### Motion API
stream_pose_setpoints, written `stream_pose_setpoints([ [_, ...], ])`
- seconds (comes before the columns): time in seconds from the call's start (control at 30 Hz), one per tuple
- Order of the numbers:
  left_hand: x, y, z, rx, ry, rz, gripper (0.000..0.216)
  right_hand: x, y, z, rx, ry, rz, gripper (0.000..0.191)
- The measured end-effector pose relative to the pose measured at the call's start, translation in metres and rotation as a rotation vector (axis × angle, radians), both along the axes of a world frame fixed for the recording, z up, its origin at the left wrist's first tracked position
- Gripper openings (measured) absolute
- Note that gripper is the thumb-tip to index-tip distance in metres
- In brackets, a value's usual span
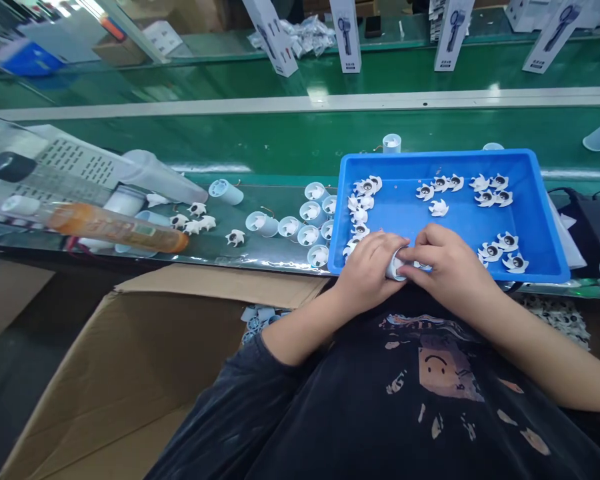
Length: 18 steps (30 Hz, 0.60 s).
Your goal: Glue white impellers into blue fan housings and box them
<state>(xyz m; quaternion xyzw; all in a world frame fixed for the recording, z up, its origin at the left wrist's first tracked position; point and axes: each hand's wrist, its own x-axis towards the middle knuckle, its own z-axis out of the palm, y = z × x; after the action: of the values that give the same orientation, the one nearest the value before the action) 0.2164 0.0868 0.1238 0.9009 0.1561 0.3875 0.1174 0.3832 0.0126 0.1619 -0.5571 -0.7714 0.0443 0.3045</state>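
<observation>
Both hands meet at the near edge of a blue tray (540,200). My left hand (373,267) is wrapped round a small white cylindrical housing (395,267). My right hand (447,263) pinches at the housing's open end; what its fingertips hold is hidden. Several white fan impellers (487,190) lie scattered in the tray. More white cylindrical housings (300,223) stand in a cluster on the green table just left of the tray.
A large open cardboard box (145,373) with a few housings inside sits below the table at left. An orange bottle (115,227) and loose impellers (195,220) lie at left. White product boxes (347,33) stand along the far conveyor.
</observation>
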Motion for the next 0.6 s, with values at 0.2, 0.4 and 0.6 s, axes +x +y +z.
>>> stream_pose_setpoints([
  [0.2, 0.003, -0.009, 0.001, -0.011, -0.053, 0.039, 0.028, -0.004, 0.012, -0.004, -0.007, 0.149, 0.026, 0.012],
  [0.4, -0.017, 0.020, 0.019, -0.120, 0.116, -0.105, 0.051, 0.028, -0.023, 0.019, -0.274, 0.333, 0.250, 0.025],
  [0.6, -0.048, 0.182, 0.015, -0.341, 0.101, 0.575, 0.064, 0.066, -0.071, 0.002, -0.379, 0.481, 0.009, 0.025],
])
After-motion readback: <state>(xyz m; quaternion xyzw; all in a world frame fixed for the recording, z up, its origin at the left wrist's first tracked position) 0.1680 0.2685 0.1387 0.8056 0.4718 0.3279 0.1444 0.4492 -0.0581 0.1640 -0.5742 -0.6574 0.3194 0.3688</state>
